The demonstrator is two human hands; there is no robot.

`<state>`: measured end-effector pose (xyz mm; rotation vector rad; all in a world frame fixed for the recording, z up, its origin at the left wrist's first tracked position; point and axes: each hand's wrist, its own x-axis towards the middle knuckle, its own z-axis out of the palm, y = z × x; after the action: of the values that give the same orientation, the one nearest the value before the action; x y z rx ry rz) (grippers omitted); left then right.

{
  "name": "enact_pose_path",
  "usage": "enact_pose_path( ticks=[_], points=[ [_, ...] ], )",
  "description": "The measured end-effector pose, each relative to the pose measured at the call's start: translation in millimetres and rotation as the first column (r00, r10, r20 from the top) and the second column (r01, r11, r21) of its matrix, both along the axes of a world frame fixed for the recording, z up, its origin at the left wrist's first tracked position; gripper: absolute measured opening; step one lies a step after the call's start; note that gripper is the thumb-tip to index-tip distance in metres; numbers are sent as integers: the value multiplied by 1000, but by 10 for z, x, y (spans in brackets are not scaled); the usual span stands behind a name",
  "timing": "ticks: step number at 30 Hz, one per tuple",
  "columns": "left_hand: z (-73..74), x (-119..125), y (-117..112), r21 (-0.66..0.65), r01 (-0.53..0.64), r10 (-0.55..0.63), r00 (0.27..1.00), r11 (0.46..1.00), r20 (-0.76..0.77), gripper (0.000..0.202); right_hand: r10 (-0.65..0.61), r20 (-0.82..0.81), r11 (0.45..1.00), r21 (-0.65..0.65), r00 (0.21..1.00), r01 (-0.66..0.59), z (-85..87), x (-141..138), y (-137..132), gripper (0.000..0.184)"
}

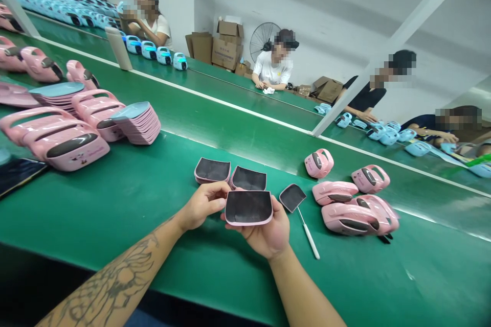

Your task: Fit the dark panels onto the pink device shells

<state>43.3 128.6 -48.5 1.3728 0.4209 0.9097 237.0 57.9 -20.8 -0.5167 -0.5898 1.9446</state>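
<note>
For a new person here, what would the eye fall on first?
First the left hand and right hand at bottom centre, holding a pink-rimmed dark panel. To the left, pink handled appliances and stacked pink panels crowd the green conveyor belt. Farther back, pale blue appliances line another belt.

From where I'm watching, the green-topped table (161, 245) carries two dark-lined pink shells (212, 170) side by side, a white-handled paddle (292, 197) just right of them, pink casings (355, 214) beyond it, and a stack of pink covers (138, 125) further left.
</note>
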Motion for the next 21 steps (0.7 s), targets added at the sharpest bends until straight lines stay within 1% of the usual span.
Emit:
enact_pose_path(
  ticks=[6, 11, 17, 21],
  points=[
    [29, 1, 14, 29, -29, 29, 1000, 999, -10, 31, -24, 10, 999, 29, 1000, 23, -51, 42, -46, 68],
    [29, -4, 20, 33, -57, 58, 998, 998, -27, 27, 7, -17, 997, 75, 1000, -6, -65, 59, -65, 68],
    [36, -14, 3, 16, -37, 37, 999, 999, -7, 27, -31, -5, 997, 67, 1000, 31, -64, 47, -62, 68],
    [37, -13, 7, 30, -45, 45, 999, 999, -3, 20, -45, 2, 997, 58, 999, 45, -69, 43, -54, 68]
  ],
)
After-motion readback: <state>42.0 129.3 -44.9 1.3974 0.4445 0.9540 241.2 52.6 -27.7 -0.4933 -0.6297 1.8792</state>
